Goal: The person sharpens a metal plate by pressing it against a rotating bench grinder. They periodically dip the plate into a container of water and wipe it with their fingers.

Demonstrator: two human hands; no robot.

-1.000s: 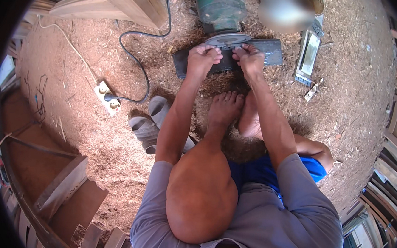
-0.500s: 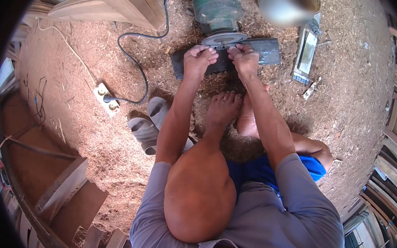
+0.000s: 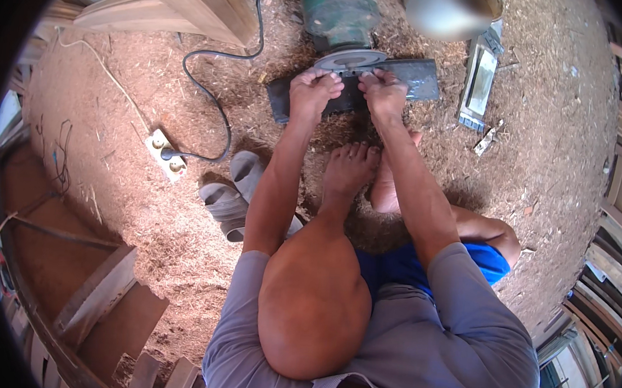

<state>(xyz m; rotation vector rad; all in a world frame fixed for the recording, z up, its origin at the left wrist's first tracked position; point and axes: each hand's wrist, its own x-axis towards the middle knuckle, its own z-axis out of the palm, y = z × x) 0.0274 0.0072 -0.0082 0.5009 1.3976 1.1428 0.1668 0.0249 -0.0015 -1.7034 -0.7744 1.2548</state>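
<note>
At the edge of a grey grinding wheel, fitted to a green electric motor, both my hands are closed with bent fingers. A narrow dark metal strip spans the gap between them; it looks like a blade, though my fingers cover most of it. My left hand pinches its left end, and my right hand pinches the right end. Below them a dark flat plate lies slanting on the ground in front of the wheel.
A black cord runs to a white socket strip at the left. Grey sandals lie beside my left arm. To the right are a whetstone in a holder and a round container. Wood shavings cover the ground.
Both hands have shifted very slightly to the right along the wheel's edge, keeping their pinch. Everything else looks the same.
</note>
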